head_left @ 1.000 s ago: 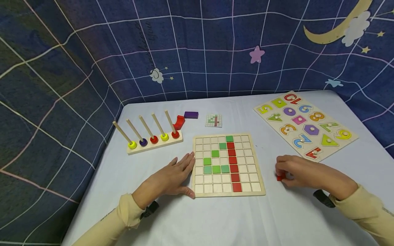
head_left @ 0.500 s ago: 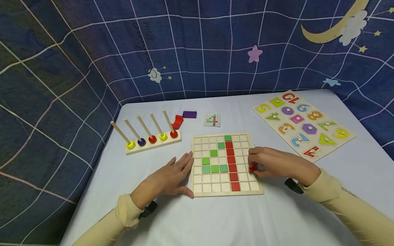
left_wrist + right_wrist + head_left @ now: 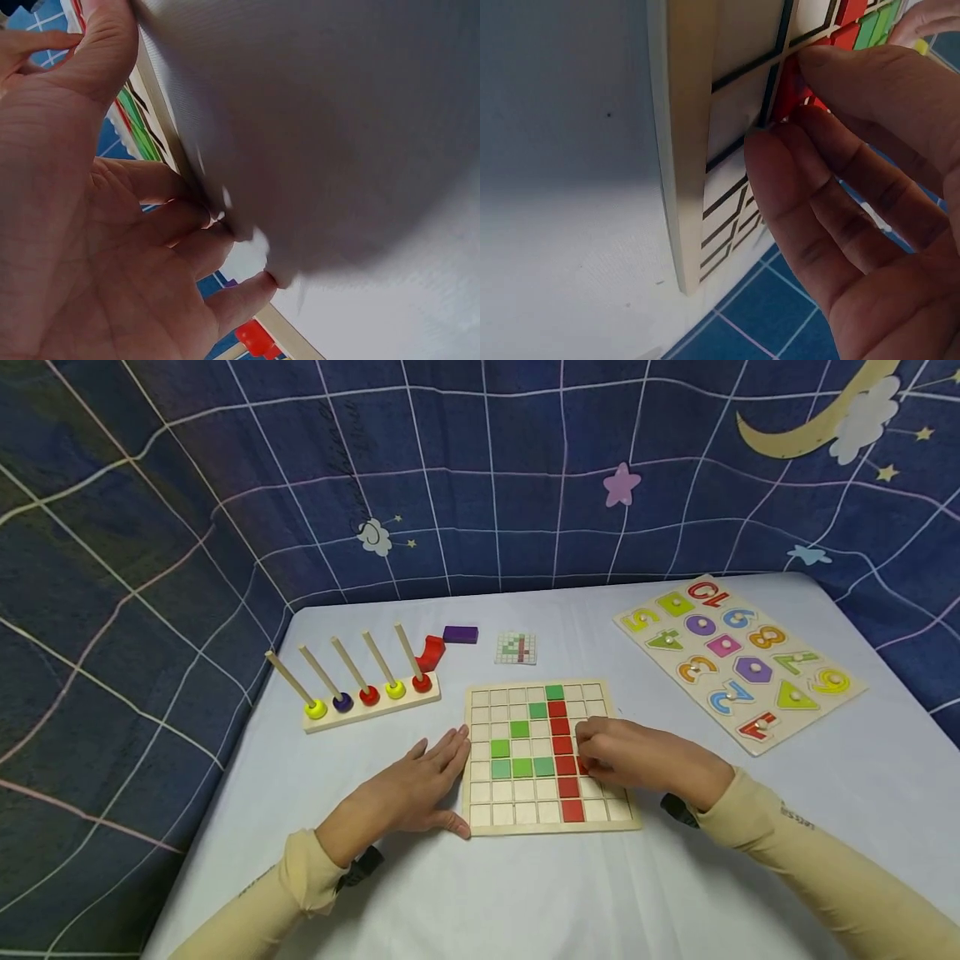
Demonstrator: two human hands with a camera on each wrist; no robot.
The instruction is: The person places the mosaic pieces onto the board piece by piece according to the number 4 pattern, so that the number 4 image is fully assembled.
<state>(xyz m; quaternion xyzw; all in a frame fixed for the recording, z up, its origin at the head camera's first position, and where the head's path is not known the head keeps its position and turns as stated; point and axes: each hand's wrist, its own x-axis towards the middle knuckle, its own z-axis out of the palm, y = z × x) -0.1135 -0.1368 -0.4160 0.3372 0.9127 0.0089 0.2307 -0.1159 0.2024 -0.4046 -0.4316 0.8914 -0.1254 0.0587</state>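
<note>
A wooden grid board (image 3: 551, 830) lies on the table, with green tiles (image 3: 522, 767) in a slanting line and a short row, and a column of red tiles (image 3: 562, 745). My left hand (image 3: 408, 793) rests flat along its left edge, fingers straight and thumb at the near left corner. Over the right part of the board, my right hand (image 3: 637, 758) pinches a red square tile (image 3: 790, 88) between thumb and fingertips. That tile sits at a cell just right of the red column, level with the green row. In the head view the fingers mostly cover it.
Behind the board lies a small pattern card (image 3: 516, 648). A peg stand (image 3: 372, 703) with coloured rings is at back left, beside a red curved block (image 3: 431, 653) and a purple block (image 3: 461, 634). A number and shape puzzle (image 3: 738, 664) lies at back right.
My right hand has moved left from the table right of the board, carrying the red tile onto the cell beside the red column. The left hand has stayed at the board's edge.
</note>
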